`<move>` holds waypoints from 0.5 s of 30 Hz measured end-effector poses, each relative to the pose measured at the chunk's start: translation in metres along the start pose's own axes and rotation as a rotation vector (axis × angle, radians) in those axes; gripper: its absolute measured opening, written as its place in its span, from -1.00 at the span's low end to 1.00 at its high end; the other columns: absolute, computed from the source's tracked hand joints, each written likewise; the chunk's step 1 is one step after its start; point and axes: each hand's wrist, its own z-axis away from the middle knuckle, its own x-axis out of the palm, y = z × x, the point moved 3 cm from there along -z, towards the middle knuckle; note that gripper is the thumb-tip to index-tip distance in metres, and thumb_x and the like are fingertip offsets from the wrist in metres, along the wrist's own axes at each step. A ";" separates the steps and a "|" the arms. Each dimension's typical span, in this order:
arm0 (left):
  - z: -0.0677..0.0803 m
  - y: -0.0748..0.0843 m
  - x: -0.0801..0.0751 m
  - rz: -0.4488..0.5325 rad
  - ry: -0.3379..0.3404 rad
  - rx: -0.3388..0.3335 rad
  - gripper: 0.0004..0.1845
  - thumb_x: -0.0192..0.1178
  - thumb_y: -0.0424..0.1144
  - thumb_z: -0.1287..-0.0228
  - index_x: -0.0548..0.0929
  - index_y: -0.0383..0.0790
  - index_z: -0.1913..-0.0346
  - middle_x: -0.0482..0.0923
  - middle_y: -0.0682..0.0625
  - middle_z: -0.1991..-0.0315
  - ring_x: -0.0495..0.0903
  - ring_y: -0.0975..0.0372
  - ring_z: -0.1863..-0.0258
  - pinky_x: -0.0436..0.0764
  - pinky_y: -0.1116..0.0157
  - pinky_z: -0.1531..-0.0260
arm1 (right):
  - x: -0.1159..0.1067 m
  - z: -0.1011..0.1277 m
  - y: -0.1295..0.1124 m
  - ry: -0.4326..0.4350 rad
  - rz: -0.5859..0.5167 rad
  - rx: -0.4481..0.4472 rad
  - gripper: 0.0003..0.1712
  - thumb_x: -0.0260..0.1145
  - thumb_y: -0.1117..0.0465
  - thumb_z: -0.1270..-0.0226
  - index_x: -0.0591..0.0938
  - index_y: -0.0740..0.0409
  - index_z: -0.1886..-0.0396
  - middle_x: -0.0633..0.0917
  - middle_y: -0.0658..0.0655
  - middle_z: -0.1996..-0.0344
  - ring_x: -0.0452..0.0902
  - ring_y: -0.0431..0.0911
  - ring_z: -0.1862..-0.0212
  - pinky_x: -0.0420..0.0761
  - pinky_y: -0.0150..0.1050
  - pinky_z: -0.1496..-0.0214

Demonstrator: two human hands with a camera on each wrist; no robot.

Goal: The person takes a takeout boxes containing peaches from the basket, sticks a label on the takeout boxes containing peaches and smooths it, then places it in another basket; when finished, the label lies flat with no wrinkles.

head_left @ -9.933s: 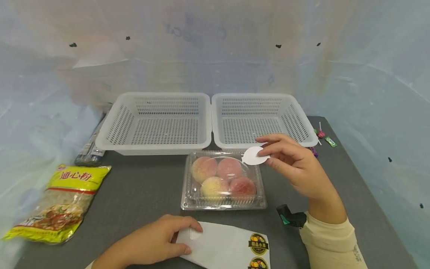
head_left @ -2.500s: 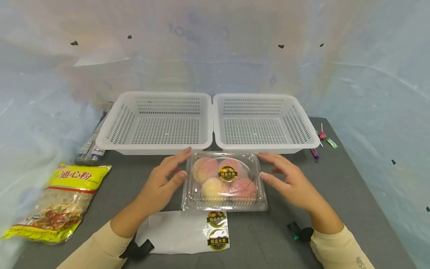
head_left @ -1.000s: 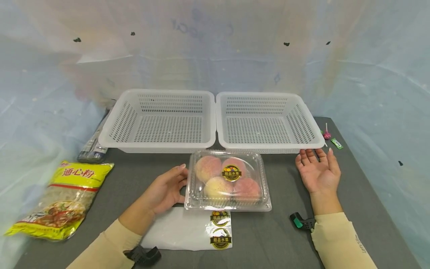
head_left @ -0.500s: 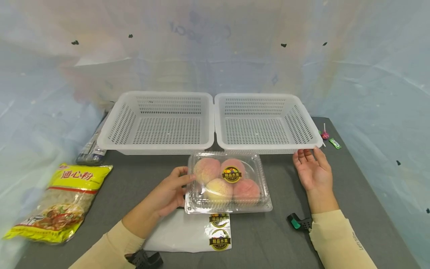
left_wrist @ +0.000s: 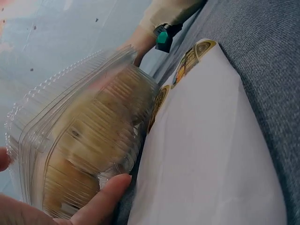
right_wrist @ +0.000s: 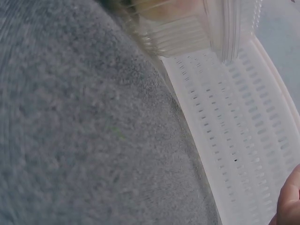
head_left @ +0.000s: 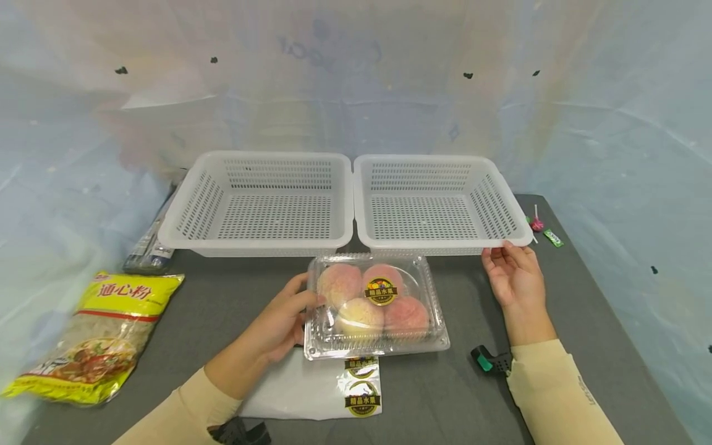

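Observation:
My left hand (head_left: 283, 318) grips the left side of a clear plastic clamshell box (head_left: 436, 327), which holds several peaches (head_left: 340, 285). The left wrist view shows the thumb low on the ribbed side of the box (left_wrist: 89, 131). A round black and gold sticker (head_left: 381, 291) is on the lid. At the front right corner of the right white basket (head_left: 525, 235), my right hand (head_left: 517, 281) pinches the rim, palm up, thumb at the edge and fingers beneath. Only part of that hand (right_wrist: 289, 201) enters the right wrist view.
Another white basket (head_left: 258, 244) stands at the left. A white sticker sheet (head_left: 300, 389) lies in front of the box, partly under my left hand. A yellow macaroni bag (head_left: 102, 337) and dark packs (head_left: 150, 250) are far left; a lollipop (head_left: 536, 224) and green sweet (head_left: 553, 237) lie right.
The sticker went from my right hand onto the lid. My right hand then moved to the right basket's corner and closed on its rim. My left hand left the sheet and took the box.

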 end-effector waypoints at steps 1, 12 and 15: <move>0.001 0.001 0.001 -0.007 -0.001 0.005 -0.21 0.16 -0.37 -0.39 0.10 -0.18 -0.61 0.59 -0.24 0.06 0.74 0.06 0.26 0.81 -0.02 0.29 | 0.000 0.000 0.000 0.001 -0.002 -0.005 -0.56 0.17 0.58 -0.60 0.34 0.22 -0.31 0.59 0.31 0.01 0.58 0.09 0.13 0.75 -0.05 0.10; 0.021 0.024 0.014 -0.101 -0.083 0.087 -0.13 0.18 -0.37 -0.29 0.12 -0.14 -0.65 0.49 -0.33 -0.10 0.73 0.04 0.27 0.79 0.03 0.36 | -0.002 -0.002 0.002 -0.029 -0.033 -0.040 -0.55 0.12 0.61 -0.61 0.34 0.26 -0.36 0.60 0.33 -0.03 0.64 0.12 0.11 0.77 0.00 0.09; 0.025 0.033 0.020 -0.122 -0.111 0.118 -0.15 0.17 -0.35 -0.31 0.12 -0.16 -0.65 0.50 -0.33 -0.11 0.71 0.00 0.19 0.78 0.01 0.28 | -0.002 -0.002 0.002 -0.036 -0.016 -0.050 -0.56 0.12 0.61 -0.61 0.35 0.28 -0.35 0.61 0.33 -0.03 0.64 0.11 0.13 0.77 -0.02 0.10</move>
